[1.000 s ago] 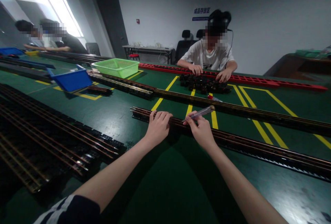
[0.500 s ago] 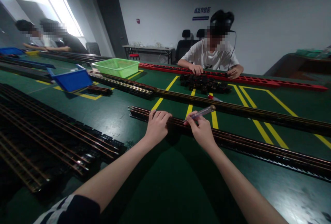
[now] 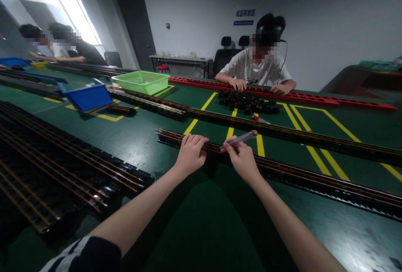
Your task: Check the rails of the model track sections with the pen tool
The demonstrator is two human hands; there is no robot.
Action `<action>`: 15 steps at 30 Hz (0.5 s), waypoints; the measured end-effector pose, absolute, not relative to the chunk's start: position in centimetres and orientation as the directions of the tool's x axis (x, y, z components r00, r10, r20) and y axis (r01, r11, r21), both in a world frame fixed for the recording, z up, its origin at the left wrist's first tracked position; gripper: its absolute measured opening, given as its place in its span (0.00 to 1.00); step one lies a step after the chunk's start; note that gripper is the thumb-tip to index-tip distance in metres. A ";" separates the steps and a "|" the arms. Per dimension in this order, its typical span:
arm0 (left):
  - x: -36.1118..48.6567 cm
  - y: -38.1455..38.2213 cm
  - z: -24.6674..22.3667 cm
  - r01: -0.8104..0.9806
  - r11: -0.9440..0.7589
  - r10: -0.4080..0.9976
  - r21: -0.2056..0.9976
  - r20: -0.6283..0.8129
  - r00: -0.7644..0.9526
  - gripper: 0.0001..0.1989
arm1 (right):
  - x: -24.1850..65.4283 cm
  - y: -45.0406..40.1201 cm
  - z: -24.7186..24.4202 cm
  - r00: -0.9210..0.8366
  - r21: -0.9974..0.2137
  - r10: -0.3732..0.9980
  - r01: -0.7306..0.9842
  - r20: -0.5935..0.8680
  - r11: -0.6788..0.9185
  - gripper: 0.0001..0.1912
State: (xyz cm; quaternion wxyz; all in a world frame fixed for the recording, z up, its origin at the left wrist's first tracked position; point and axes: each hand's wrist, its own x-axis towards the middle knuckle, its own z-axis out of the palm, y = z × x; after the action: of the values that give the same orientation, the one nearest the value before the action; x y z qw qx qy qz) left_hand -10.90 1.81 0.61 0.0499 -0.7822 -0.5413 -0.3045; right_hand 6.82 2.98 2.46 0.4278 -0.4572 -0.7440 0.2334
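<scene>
A long black rail point(image 3: 292, 168) with copper-coloured rods along it lies across the table in front of me. My left hand point(image 3: 191, 152) is closed over the rail near its left end, fingers on the far side and thumb on the near side. Just to the right, my right hand point(image 3: 243, 157) grips a clear-handled screwdriver point(image 3: 243, 137). It slants down to the left, its tip at the top of the rail; the exact contact point is too small to tell.
Several similar rails point(image 3: 78, 159) lie at left, another long rail point(image 3: 301, 137) beyond mine. Farther back are a blue bin point(image 3: 86, 97), a green basket point(image 3: 143, 83), a heap of black parts point(image 3: 248, 102) and a red rack point(image 3: 342, 99), where a co-worker point(image 3: 257, 69) sits.
My right hand and the screwdriver have shifted slightly left along the rail. My left hand has hardly moved. The co-worker's hand at the red rack has shifted slightly.
</scene>
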 end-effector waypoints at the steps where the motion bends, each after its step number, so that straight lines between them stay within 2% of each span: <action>1: -10.9 1.8 0.6 0.876 -0.411 0.818 0.252 0.526 0.232 0.17 | 6.8 3.0 2.4 -0.212 -0.738 0.880 0.481 0.425 0.473 0.06; 15: -10.8 1.8 0.3 0.889 -0.401 0.854 0.221 0.442 0.275 0.20 | 6.9 3.1 2.5 -0.220 -0.746 0.877 0.461 0.427 0.479 0.07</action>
State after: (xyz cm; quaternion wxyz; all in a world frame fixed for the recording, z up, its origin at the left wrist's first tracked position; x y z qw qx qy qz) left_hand -10.78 1.79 0.30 0.0348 -0.7976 -0.5463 -0.2533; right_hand 6.87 3.14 2.47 0.4328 -0.4502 -0.7432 0.2400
